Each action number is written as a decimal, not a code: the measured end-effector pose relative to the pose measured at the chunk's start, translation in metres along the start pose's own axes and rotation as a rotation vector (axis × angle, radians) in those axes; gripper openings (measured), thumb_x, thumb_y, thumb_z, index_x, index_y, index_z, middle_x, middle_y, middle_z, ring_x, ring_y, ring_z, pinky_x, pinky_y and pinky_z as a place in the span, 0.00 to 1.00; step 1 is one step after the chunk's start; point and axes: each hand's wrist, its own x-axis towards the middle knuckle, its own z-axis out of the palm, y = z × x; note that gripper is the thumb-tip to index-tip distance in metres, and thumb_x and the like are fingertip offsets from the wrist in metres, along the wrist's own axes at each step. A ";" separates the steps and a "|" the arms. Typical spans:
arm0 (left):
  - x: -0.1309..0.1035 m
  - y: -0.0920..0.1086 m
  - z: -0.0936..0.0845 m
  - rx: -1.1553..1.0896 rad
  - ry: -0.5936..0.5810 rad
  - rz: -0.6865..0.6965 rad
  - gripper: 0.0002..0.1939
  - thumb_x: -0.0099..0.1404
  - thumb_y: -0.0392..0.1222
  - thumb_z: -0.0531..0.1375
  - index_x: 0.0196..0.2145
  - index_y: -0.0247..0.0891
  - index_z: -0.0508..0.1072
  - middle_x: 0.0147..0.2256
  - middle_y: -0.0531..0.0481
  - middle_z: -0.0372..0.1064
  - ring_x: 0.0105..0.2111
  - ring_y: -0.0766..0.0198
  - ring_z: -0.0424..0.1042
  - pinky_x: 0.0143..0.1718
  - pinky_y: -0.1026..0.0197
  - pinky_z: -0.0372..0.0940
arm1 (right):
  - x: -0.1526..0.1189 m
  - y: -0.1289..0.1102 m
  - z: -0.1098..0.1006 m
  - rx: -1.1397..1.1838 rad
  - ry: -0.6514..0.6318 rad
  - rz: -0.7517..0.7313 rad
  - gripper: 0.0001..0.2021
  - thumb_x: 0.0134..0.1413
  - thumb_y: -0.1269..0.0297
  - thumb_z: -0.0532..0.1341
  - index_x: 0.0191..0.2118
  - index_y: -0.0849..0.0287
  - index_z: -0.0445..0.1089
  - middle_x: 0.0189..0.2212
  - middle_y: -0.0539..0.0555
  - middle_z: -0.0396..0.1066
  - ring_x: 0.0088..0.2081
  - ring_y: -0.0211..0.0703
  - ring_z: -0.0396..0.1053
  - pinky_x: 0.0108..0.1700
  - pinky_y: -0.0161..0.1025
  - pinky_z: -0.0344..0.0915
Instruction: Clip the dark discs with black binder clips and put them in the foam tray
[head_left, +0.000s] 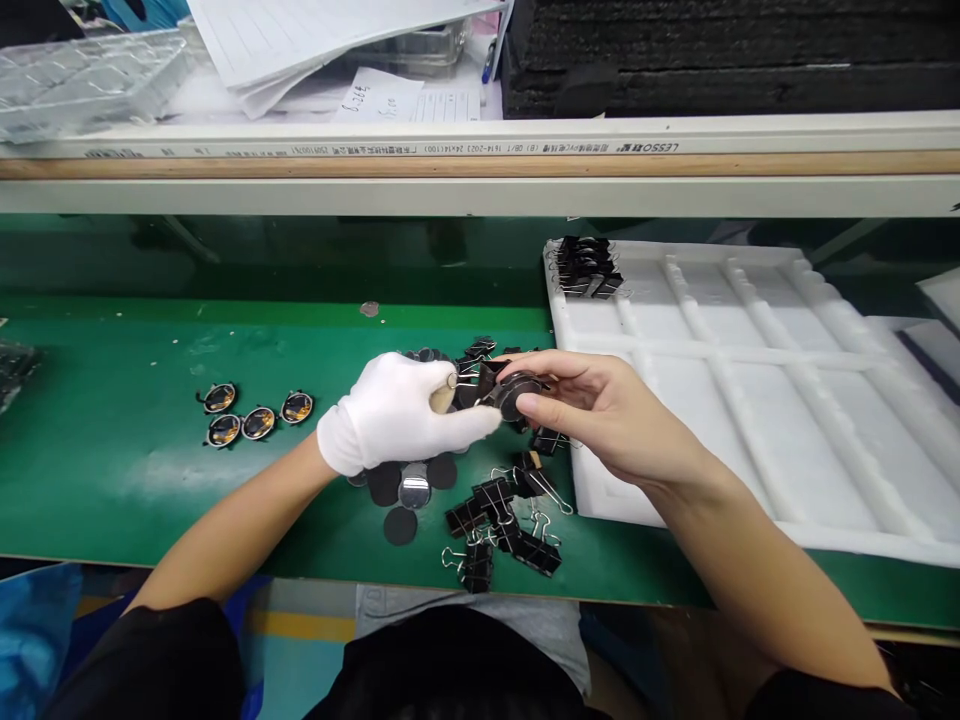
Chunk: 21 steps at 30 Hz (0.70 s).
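My left hand [405,412], in a white glove, grips the wire handles of a black binder clip [491,378]. Bare and closed, my right hand [592,400] pinches a dark round piece [517,392] between thumb and fingers, right against the clip. Whether the clip's jaws are around that piece I cannot tell. Below the glove lie several dark round discs [385,484] and a shiny one [415,486]. More black binder clips [495,500] are heaped in front of my hands, some with their wire handles folded out.
A white compartment tray [712,340] stands on the right, with clips [587,268] lined up in its far left corner. Several round framed lenses [259,422] lie on the green table [112,480] at left. A shelf edge [450,195] crosses behind, bearing papers and black foam.
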 end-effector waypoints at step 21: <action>-0.004 0.013 -0.018 -0.361 -0.317 -0.236 0.22 0.64 0.58 0.59 0.20 0.39 0.66 0.18 0.57 0.64 0.19 0.71 0.59 0.19 0.67 0.54 | 0.006 -0.011 -0.035 -0.230 0.047 0.025 0.15 0.55 0.57 0.73 0.47 0.53 0.81 0.43 0.55 0.82 0.44 0.47 0.78 0.51 0.45 0.75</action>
